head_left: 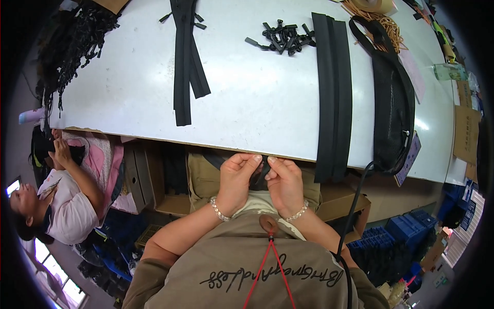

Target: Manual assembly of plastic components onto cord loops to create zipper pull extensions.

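Observation:
My left hand (238, 179) and my right hand (285, 183) meet at the table's front edge, thumbs and fingers pinched close together. Between them they grip a narrow black strip that looks like zipper tape (259, 180); its ends are partly hidden by my fingers. On the table ahead, two black zippers (182, 67) lie crossed, with pulls near their far end. A small heap of black zipper pulls (286, 38) sits farther back. To the right, wide black zipper strips (332, 98) lie lengthwise and hang slightly over the front edge.
A black bag (392, 103) lies at the right, near a black cable (355, 206) that runs down beside me. Black zippers with pulls (77, 46) are heaped at far left. A co-worker (69, 206) works on the left. Cardboard boxes (345, 203) stand under the table.

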{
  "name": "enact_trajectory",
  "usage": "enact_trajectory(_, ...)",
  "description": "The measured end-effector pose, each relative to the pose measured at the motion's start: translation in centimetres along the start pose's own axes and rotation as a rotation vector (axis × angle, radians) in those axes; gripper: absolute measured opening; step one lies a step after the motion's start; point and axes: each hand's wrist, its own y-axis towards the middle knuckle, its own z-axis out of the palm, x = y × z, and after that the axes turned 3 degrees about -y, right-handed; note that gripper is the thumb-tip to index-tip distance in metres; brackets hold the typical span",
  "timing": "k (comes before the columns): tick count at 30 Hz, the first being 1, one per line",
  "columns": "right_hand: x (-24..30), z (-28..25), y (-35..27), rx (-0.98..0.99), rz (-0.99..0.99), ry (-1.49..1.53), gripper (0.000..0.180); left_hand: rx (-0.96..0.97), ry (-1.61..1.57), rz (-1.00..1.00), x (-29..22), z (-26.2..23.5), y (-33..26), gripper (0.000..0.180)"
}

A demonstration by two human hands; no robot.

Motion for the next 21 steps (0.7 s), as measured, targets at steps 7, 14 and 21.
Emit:
enact_trajectory(7, 0.0, -1.5, 0.6, 0.123, 0.059, -0.106, 0.006, 0.055, -0.003, -0.035, -0.2, -0.6, 0.1, 0.01)
enact_trajectory(14, 1.0, -0.9, -0.8, 0.189, -0.007, -0.353, 0.01, 0.134, 0.165, 0.124, -0.9, -0.7, -0.8, 0.008)
enact_trajectory(21, 1.6, -0.5, -2.4, 0.328, -0.084, -0.445, 0.006, 0.254, 0.258, 0.227, -2.5, -0.4, -2.3, 0.015)
